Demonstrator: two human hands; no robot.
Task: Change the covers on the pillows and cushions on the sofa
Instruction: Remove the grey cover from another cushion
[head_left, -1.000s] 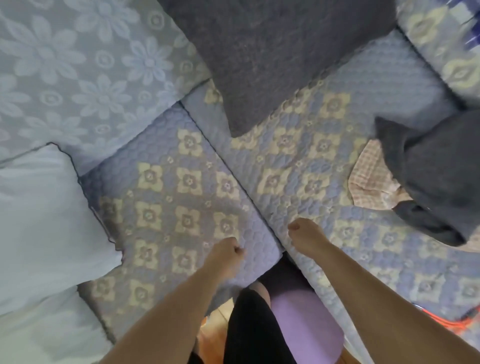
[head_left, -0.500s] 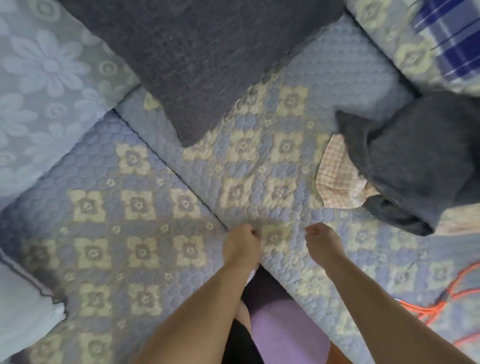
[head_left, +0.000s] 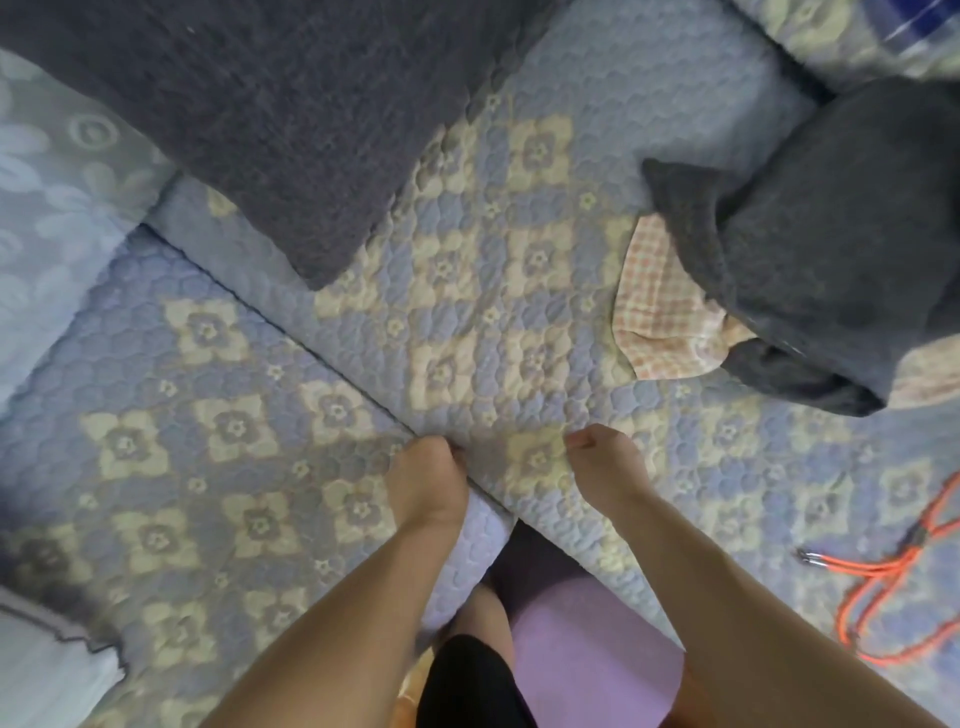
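At the sofa's front edge, both hands sit on the quilted seat cover (head_left: 218, 395), one on each side of the seam between two seat cushions. The left hand (head_left: 426, 483) lies at the seam with its fingers curled under, pinching the cover there. The right hand (head_left: 605, 467) rests on the right seat cushion, its fingers also curled and gripping a fold of the same cover. Below the hands, between the forearms, the person's legs show in black and purple cloth.

Near the front right corner an orange cord (head_left: 883, 582) with metal tips lies looped on the seat. At the front left corner a pale pillow (head_left: 47, 675) with a dark trimmed edge pokes in.

Farther back on the right, a dark grey cushion (head_left: 852, 249) lies crumpled, its cover partly off, on top of a pink checked cloth (head_left: 660, 312), whose corner sticks out toward the middle of the seat. At the back, a second dark grey cushion (head_left: 270, 119) leans flat over the rear of the seat, one corner pointing down toward the seam. To its left the sofa back wears a pale blue flowered cover (head_left: 47, 208). In the far right corner a bit of blue plaid fabric (head_left: 930, 21) shows.
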